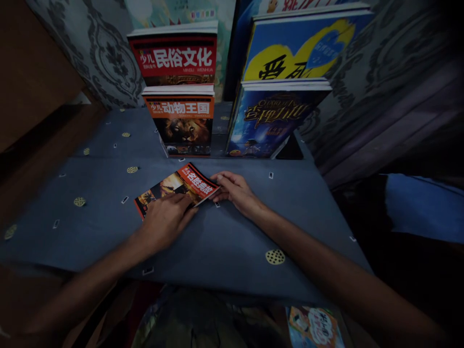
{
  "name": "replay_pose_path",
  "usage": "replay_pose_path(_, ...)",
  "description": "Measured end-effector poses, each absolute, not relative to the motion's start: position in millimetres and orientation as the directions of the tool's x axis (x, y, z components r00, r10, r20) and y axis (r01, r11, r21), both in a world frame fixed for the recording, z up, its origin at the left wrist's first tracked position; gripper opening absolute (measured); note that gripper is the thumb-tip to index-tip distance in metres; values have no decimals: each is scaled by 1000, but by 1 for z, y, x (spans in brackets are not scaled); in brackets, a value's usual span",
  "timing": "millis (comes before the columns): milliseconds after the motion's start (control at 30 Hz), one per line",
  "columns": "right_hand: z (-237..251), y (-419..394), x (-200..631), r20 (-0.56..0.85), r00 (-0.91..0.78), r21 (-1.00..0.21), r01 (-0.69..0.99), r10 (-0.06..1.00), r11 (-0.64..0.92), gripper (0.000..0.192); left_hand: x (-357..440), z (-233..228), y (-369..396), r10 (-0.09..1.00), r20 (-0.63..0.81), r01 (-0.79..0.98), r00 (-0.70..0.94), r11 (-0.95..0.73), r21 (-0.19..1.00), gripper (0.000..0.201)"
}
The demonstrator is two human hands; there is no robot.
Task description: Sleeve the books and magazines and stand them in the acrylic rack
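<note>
Both forearms are reaching in from the bottom of the frame toward a thin red-covered picture book (pixel 176 188) that is lying flat on the blue-grey cloth-covered table (pixel 253 232), a little left of centre and just in front of the upright books. The left hand (pixel 165 222) is resting palm-down on the book's near edge, fingers spread and pressing rather than curling round anything. The right hand (pixel 234 191) is pinching the book's right corner, thumb and fingertips closing on the cover edge (how far the thumb is tucking under I cannot tell).

Behind the book, four more are standing on end: a lion-cover book (pixel 183 121) nearest, a red-banded book (pixel 176 53) behind it, a dark blue storybook (pixel 271 118) to the right and a blue-and-yellow book (pixel 300 46) behind that. Another colourful booklet (pixel 315 326) is showing below the table's near edge.

Judging from the grip, the step in hand is lifting or squaring up the flat book. Doing it well probably means keeping the left palm as the anchor while the right fingers are working under the corner, since the cloth looks loose and could be dragging along with the cover. Raising the pinched corner gently, not sliding, should be keeping the thin cover from creasing and the standing row from being knocked.
</note>
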State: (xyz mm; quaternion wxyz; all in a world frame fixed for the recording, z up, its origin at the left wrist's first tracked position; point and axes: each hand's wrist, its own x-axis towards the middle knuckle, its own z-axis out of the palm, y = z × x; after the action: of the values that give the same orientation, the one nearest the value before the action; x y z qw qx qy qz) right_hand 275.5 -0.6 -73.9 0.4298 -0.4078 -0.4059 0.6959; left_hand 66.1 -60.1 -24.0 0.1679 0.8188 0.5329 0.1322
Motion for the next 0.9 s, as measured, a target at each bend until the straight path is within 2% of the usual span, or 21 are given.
replay_pose_path(167,-72,-1,276,-246,-295,-912,-253,923,-323,13,69,-21,-61,911,30,878,412,-405,257,31)
replay_pose_path(233,-72,-1,276,-253,-293,-910,-252,922,-330,13,71,-21,-61,908,34,880,417,-413,236,34)
replay_pose_path(467,-75,0,277,-229,-298,-909,-276,927,-313,16,72,-18,-60,915,37,875,401,-395,278,36)
replay_pose_path(667,-74,-1,277,-204,-300,-916,-278,932,-290,25,73,-24,-63,934,102,822,343,-352,448,29)
replay_pose_path(800,-77,-1,276,-161,-312,-944,-229,936,-239,39,69,-29,-63,910,65,856,410,-409,315,30)
replay_pose_path(900,-81,-1,275,-129,-334,-961,-192,934,-201,50,60,-27,-55,903,75,853,424,-426,301,28)
